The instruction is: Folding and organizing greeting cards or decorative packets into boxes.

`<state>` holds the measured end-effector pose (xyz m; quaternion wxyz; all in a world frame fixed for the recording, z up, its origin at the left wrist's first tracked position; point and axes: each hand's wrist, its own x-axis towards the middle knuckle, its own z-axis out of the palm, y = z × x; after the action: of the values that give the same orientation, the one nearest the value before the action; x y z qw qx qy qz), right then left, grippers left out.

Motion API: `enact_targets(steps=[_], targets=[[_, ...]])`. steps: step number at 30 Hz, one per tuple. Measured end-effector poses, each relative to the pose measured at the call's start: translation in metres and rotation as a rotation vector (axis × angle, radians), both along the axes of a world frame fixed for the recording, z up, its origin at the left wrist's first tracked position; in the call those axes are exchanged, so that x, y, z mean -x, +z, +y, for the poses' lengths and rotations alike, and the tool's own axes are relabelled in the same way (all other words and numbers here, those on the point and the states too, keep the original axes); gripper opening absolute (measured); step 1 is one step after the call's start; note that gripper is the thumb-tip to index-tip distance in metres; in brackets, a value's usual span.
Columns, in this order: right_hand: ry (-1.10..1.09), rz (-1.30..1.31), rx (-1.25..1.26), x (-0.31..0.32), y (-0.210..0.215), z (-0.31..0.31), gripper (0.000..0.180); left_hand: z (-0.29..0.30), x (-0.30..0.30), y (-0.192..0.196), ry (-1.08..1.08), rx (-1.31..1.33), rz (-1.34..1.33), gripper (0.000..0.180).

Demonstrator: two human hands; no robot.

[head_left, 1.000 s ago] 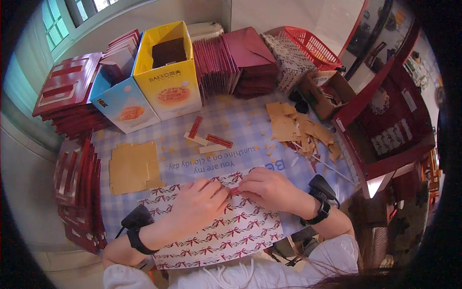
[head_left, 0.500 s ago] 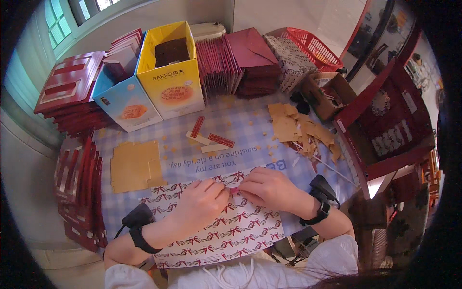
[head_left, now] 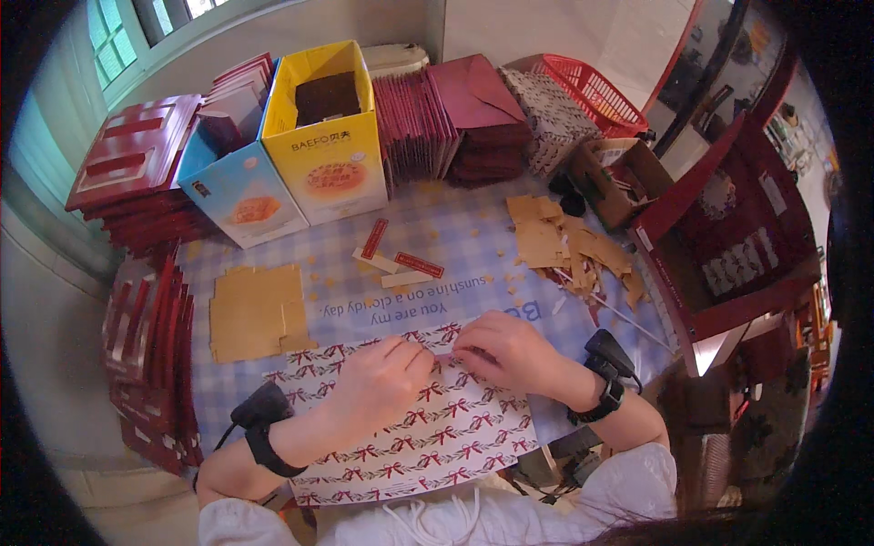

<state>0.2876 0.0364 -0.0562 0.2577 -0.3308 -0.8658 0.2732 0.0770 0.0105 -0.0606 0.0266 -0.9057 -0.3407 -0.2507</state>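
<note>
Everything is placed from the patterned paper sheet (head_left: 410,437), white with red bows, which lies flat at the near edge of the tabletop (head_left: 473,237). Left of the sheet stand stacked red boxes (head_left: 146,364); beyond its left corner lies a tan cardboard stack (head_left: 250,309). The left hand (head_left: 378,387) rests on the sheet, fingers curled together and pressing near its far edge. Just beside it, the right hand (head_left: 505,350) pinches that same edge with closed fingertips. Beyond the sheet's right end lie brown paper scraps (head_left: 564,246).
</note>
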Motion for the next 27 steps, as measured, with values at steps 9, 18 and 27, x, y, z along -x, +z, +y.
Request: enact_targets(steps=[9,18,27], targets=[[0.02,0.002,0.036,-0.002,0.003,0.0,0.012,-0.002,0.002,0.008,-0.009,0.047,0.042,0.016],[0.078,0.073,0.138,-0.006,0.006,0.001,0.013,-0.007,0.001,0.015,0.004,-0.084,0.029,0.019],[0.069,0.08,0.314,-0.009,0.005,0.002,0.013,-0.007,0.005,0.012,-0.095,0.232,-0.154,0.014]])
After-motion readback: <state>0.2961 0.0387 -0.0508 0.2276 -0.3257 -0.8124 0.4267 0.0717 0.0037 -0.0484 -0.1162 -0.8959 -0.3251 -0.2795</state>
